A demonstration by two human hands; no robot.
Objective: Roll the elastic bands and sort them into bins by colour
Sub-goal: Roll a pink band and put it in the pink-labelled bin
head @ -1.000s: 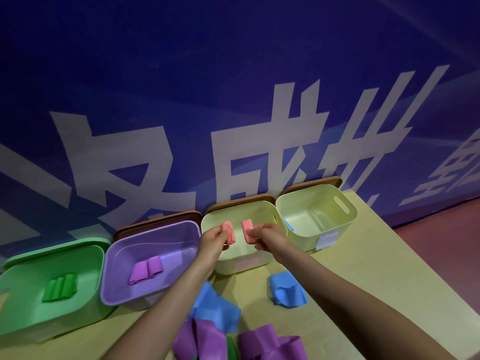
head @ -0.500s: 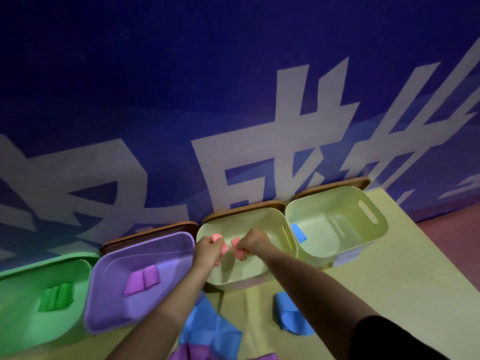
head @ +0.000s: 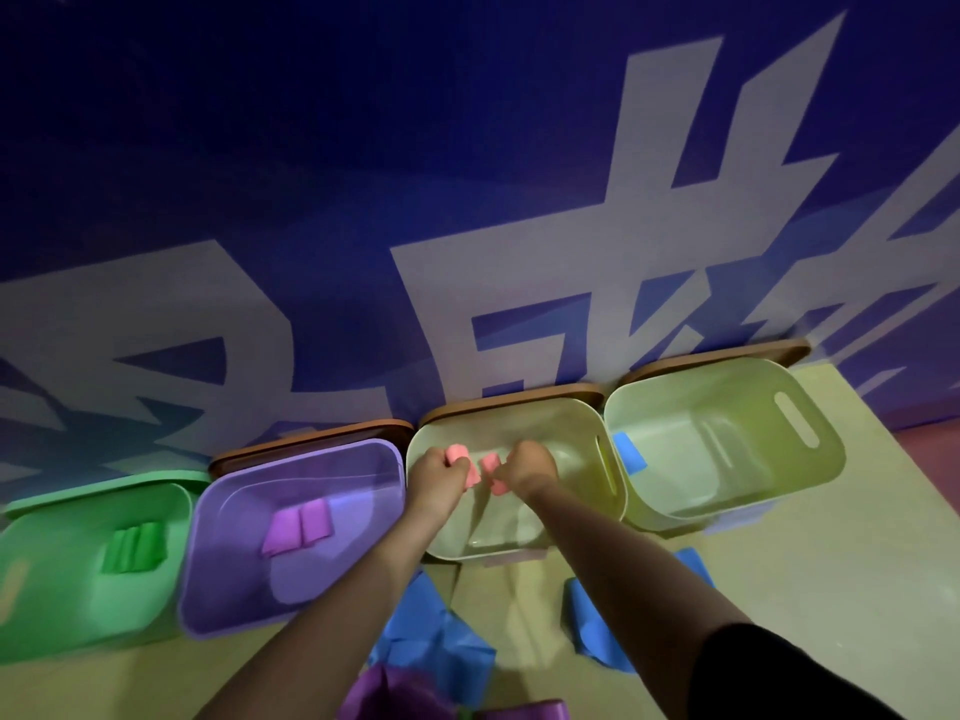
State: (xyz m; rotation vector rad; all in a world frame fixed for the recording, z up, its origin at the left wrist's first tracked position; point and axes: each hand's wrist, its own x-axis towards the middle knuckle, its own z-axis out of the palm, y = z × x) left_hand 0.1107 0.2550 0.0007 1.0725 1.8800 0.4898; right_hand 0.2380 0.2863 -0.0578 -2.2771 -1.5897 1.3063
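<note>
Pinching a pink roll in each hand, that's where we're at: left hand is clamped on one pink roll and right hand is clamped on the other pink roll, fingers pressed tight around both. The two rolls sit just beside each other, held inside the mouth of the cream bin, not touching its floor as far as we can tell.

Step in hand looks like the drop into that bin. Our advice: lower both rolls close to the bottom before letting go, and set them down on a flat side with the loose end tucked under, so they don't spring open. Let go gently, one at a time if they feel twitchy.

Looking outward, the purple bin to the left has a purple roll, the green bin has a green roll, and the far-right bin has a bit of blue at its left wall. On the table loose blue bands and a purple band wait near us, so plenty of rolling left.
</note>
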